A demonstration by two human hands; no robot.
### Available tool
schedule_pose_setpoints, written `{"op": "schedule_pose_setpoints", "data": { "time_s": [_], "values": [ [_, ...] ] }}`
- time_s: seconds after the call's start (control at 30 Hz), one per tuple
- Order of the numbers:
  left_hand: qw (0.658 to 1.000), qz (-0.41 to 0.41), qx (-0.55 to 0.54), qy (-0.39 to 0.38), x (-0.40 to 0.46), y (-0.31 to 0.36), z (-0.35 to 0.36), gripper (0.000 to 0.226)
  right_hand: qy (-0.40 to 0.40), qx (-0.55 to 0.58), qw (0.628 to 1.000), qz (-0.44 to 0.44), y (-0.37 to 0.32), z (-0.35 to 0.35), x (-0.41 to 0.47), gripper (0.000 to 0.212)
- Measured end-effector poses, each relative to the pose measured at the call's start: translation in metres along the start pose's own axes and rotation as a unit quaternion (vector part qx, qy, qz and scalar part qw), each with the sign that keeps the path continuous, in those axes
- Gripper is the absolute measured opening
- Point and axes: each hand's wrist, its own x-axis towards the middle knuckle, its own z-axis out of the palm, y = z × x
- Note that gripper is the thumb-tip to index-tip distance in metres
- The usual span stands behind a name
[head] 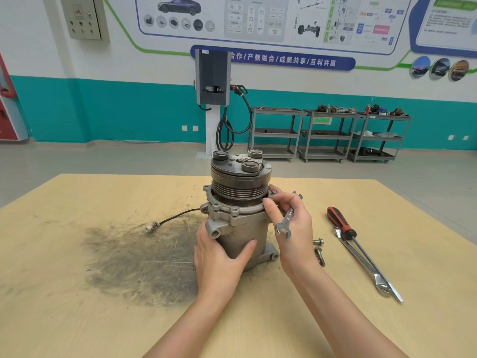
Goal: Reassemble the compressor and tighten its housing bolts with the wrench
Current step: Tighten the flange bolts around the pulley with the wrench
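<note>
A person's two bare forearms reach forward over a pale wooden table (77, 254). In the middle stands a grey metal compressor (238, 218), upright, its grooved black pulley on top and its mounting feet on the tabletop.

The left hand (219, 257) wraps around the lower body of the compressor, fingers spread and curved against the metal, thumb across the front, steadying it.

The right hand (289, 220) is at the flange just under the pulley, on the right side. Its thumb and first fingers are bunched close at the flange rim, apparently pinching or turning a bolt there; the bolt itself is hidden by the fingertips. A small open-ended wrench (286, 223) lies tucked across the same palm, held by the curled fingers, its jaw end pointing down and touching nothing.

Two loose bolts (318, 248) lie on the table just right of the compressor. Further right lie a red-handled screwdriver (342, 224) and a long metal bar tool (369, 264). A thin black wire with a plug (170, 219) trails left from the compressor, over a dark greasy stain (139, 257).

Risks, as a judgement: a bolt started by feel with crowded fingers may cross-thread. The loosely tucked wrench could slip from the palm. The tall compressor could tip if the left hand loosens during tightening.
</note>
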Motion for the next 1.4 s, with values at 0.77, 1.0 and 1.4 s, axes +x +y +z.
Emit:
{"op": "schedule_pose_setpoints", "data": {
  "time_s": [0.77, 1.0, 1.4],
  "values": [
    [1.0, -0.002, 0.006, -0.003, 0.0003, 0.0007, 0.0002, 0.099, -0.016, -0.03, 0.999, 0.008, 0.0014, -0.0003, 0.0017, 0.006],
    [1.0, 0.004, 0.007, 0.001, 0.0002, 0.0001, -0.0001, 0.099, -0.009, -0.025, 1.0, -0.009, 0.001, 0.0025, -0.0007, 0.015],
    [1.0, 0.007, 0.005, 0.0, 0.0006, 0.0003, -0.0005, 0.099, -0.01, -0.009, 1.0, -0.005, -0.001, -0.0003, 0.0, 0.031]
  ]
}}
